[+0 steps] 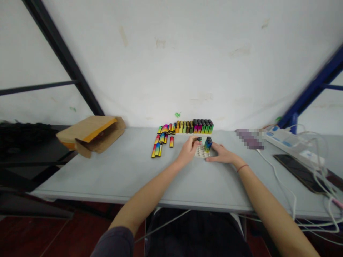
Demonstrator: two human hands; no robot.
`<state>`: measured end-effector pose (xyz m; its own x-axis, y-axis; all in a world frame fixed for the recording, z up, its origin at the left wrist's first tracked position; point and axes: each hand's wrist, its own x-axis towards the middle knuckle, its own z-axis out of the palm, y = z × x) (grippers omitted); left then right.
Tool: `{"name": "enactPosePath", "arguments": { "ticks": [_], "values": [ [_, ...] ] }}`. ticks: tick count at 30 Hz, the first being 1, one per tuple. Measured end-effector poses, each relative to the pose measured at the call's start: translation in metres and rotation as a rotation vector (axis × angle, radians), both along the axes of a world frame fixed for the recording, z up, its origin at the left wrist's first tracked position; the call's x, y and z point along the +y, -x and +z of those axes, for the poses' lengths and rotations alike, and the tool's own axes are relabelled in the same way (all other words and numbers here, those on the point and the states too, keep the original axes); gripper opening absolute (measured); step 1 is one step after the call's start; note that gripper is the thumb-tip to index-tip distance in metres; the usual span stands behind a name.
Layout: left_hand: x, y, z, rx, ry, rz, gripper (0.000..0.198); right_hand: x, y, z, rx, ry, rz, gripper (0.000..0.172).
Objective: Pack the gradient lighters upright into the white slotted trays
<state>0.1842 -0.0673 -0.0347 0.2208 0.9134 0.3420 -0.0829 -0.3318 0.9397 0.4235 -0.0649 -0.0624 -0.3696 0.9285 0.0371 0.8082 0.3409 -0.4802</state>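
A small white tray with rows of round holes lies on the table before me. Several blue-and-yellow lighters with black tops stand upright at its right side. My left hand is closed, its fingertips pinching a dark-topped lighter at the tray's left rear; the fingers partly hide it. On the right side, my right hand grips the tray's edge, thumb at the front corner and fingers by the standing lighters. Loose shiny rainbow-coloured tubes lie left of the tray, several of them in small groups.
Behind the tray, filled rows of lighters stand against the wall. An open brown cardboard box lies at the left. To the right are a power strip, a dark phone and tangled white cables. The table's front edge runs nearby.
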Motion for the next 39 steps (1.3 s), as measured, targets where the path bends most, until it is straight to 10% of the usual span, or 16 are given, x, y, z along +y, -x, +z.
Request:
{"name": "enactPosePath", "arguments": {
  "ticks": [17,39],
  "values": [
    [0.008,-0.022,-0.029,0.259,-0.265,-0.197,0.022,0.002,-0.002,-0.006,0.015,-0.012,0.009,0.092],
    [0.01,-0.004,-0.007,0.631,-0.46,0.103,0.035,0.002,-0.001,-0.005,0.003,0.017,-0.018,0.098]
  ]
}}
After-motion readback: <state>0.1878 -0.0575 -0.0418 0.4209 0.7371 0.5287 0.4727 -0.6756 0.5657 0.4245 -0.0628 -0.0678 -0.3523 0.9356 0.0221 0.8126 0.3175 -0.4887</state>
